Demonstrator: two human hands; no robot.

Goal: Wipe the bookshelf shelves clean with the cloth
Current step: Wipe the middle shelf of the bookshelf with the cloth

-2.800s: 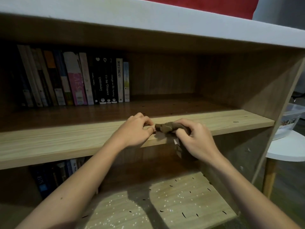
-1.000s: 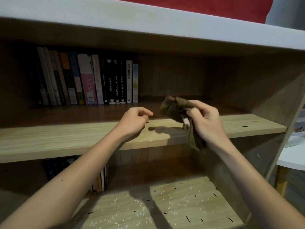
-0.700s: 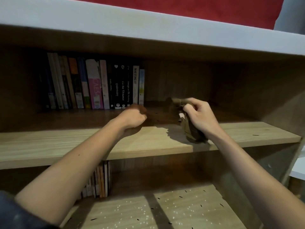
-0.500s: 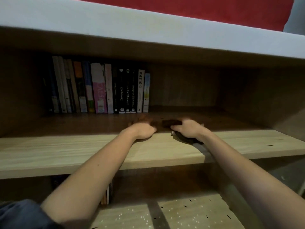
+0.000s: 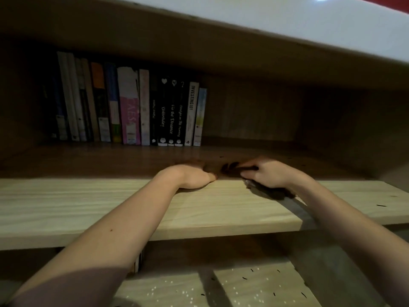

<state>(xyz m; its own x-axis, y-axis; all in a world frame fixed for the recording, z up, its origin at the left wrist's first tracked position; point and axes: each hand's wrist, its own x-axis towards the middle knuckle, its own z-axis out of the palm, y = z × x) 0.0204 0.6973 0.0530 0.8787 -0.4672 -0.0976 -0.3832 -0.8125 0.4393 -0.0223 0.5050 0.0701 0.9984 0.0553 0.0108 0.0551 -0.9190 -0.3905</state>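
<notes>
cloth (image 5: 269, 193) mostly under R hand (image 5: 271, 176), L hand (image 5: 192, 176) fingertips blurred, far-left spines (image 5: 47, 100) too dark

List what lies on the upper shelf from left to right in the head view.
Row of books → left hand → right hand, gripping the brown cloth beneath it.

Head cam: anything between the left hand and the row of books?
Nothing. The head view shows only bare, shadowed shelf between the left hand and the books. The cloth is off to the side, under the right hand.
</notes>
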